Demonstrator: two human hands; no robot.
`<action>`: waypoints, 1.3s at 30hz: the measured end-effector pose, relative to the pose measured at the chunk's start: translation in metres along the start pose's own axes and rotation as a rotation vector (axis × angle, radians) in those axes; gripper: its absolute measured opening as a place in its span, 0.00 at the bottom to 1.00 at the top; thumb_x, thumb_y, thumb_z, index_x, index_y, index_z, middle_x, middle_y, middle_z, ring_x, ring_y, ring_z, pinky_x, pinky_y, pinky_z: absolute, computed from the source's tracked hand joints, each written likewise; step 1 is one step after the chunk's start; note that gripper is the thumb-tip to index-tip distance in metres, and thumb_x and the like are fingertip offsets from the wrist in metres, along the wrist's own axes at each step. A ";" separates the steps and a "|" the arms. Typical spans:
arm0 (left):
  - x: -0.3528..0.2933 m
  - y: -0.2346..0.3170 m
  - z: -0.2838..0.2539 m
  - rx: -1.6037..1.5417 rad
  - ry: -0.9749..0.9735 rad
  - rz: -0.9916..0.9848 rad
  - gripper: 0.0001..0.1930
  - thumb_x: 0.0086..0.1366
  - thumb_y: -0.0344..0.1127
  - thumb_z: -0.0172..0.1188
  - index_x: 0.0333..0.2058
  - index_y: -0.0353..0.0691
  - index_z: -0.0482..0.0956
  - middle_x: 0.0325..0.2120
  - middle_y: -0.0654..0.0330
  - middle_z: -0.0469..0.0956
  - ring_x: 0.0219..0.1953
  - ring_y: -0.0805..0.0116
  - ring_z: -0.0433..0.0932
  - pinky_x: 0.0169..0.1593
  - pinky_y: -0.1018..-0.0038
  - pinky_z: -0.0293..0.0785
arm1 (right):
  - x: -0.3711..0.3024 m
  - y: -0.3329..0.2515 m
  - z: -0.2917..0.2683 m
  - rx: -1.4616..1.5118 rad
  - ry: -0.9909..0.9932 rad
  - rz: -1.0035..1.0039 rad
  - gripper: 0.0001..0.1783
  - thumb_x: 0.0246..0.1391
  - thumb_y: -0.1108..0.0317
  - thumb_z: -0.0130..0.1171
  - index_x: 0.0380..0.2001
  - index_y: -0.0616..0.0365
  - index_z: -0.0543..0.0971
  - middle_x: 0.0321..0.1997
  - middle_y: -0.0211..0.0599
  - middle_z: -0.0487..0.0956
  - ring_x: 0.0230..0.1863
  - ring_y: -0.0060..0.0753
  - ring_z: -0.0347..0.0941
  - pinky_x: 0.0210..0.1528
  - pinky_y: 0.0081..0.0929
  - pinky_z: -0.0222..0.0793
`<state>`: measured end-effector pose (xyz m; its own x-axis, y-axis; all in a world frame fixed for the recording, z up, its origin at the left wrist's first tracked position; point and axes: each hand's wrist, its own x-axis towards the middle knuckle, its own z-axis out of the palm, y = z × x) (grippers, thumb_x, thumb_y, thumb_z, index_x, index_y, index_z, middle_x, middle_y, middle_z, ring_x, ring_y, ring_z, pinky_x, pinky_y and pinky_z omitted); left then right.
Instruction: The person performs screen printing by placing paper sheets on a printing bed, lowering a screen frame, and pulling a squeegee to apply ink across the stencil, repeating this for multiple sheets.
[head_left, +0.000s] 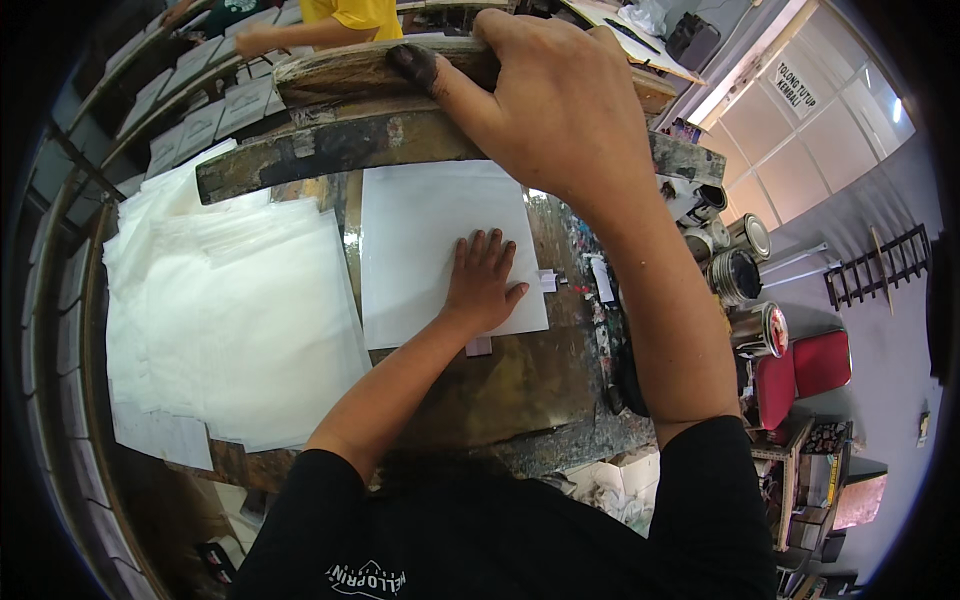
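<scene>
My left hand (482, 280) lies flat, fingers spread, on a white sheet (420, 240) that rests on the stained worktable (520, 385). My right hand (550, 95) is raised close to the camera and grips the top edge of a wooden screen frame (330, 72), thumb smeared with black ink. The frame is tilted up above the far end of the sheet. A second ink-stained wooden bar (330, 150) runs just below it.
A thick stack of white sheets (230, 310) lies to the left of the table. Several paint cans (740, 270) stand at the right, beside a red stool (800, 370). Another person in a yellow shirt (345, 20) works at the far side, with printed sheets (215, 110) laid in rows.
</scene>
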<state>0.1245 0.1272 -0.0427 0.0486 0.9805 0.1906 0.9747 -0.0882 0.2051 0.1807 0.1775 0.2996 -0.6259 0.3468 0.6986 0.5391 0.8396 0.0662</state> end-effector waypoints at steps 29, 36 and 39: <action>-0.110 -0.011 -0.074 -0.137 0.345 -0.171 0.31 0.73 0.53 0.64 0.69 0.44 0.76 0.73 0.46 0.67 0.77 0.38 0.60 0.79 0.38 0.49 | -0.008 -0.013 -0.013 0.060 -0.175 0.134 0.31 0.72 0.40 0.52 0.29 0.59 0.80 0.28 0.42 0.81 0.35 0.42 0.77 0.52 0.46 0.66; -0.150 -0.082 -0.219 -1.442 0.723 -0.258 0.53 0.64 0.26 0.77 0.79 0.29 0.50 0.49 0.55 0.83 0.48 0.72 0.80 0.55 0.72 0.79 | -0.069 -0.026 0.003 0.044 0.049 -0.036 0.23 0.59 0.47 0.66 0.38 0.57 0.79 0.35 0.43 0.79 0.42 0.51 0.77 0.49 0.49 0.63; -0.172 -0.075 -0.215 -1.363 0.537 -0.407 0.55 0.50 0.29 0.87 0.74 0.26 0.64 0.56 0.53 0.83 0.56 0.66 0.83 0.62 0.69 0.79 | -0.125 -0.043 0.005 0.079 -0.174 -0.031 0.23 0.55 0.53 0.70 0.45 0.56 0.75 0.41 0.41 0.75 0.47 0.48 0.72 0.53 0.48 0.61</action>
<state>-0.0041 -0.0728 0.1157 -0.5416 0.8256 0.1583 -0.0519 -0.2208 0.9739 0.2333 0.0997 0.2057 -0.7336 0.3813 0.5625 0.4762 0.8790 0.0252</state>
